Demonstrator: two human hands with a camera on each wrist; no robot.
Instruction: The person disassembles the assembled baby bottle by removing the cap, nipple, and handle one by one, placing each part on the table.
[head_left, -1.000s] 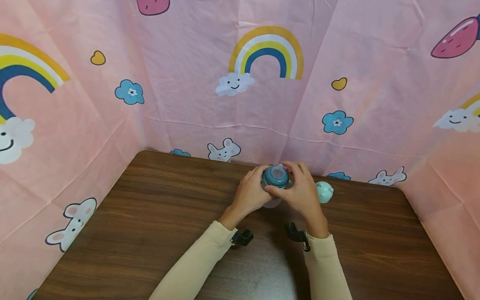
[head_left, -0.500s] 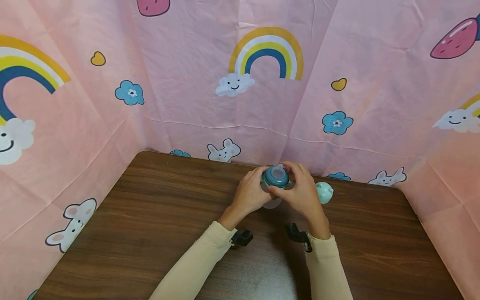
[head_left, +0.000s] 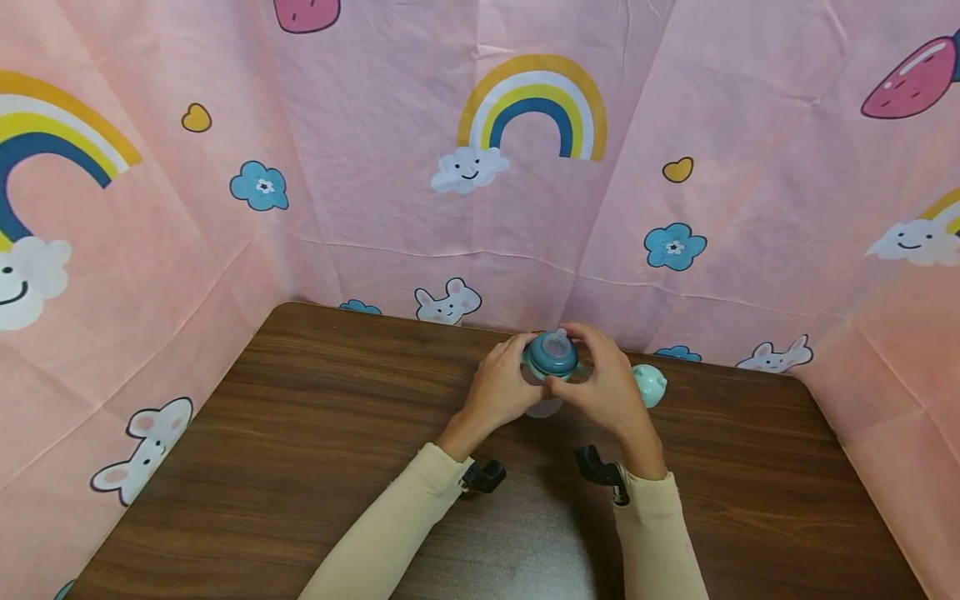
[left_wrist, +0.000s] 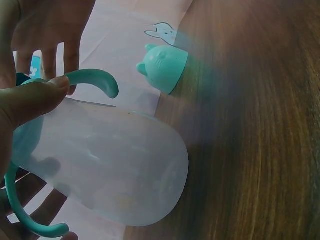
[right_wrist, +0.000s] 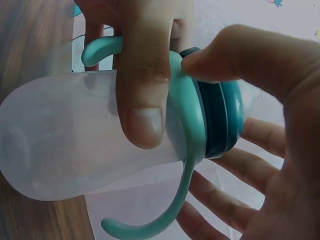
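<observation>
A baby bottle with a clear, frosted body (left_wrist: pixel 120 160) stands upright near the table's back edge. Its dark teal collar ring (right_wrist: pixel 225 117) bears a clear nipple (head_left: pixel 557 343), and a mint handle (right_wrist: pixel 145 231) curves out below the ring. My left hand (head_left: pixel 498 383) grips the bottle from the left, its thumb lying across the upper body and handle band. With thumb and fingertips, my right hand (head_left: pixel 603 379) holds the collar ring. Whether the base touches the table cannot be told. Just right of that hand lies a mint cap with small ears (head_left: pixel 650 386).
The brown wooden table (head_left: pixel 337 433) has a pink patterned cloth (head_left: pixel 390 167) hanging behind it and along both sides. Black wrist mounts (head_left: pixel 483 476) stick out inward from both sleeves.
My right thumb has slid slightly rightward along the front of the collar ring, and the right wrist has shifted a little right. The left hand, bottle and cap have stayed in place.
</observation>
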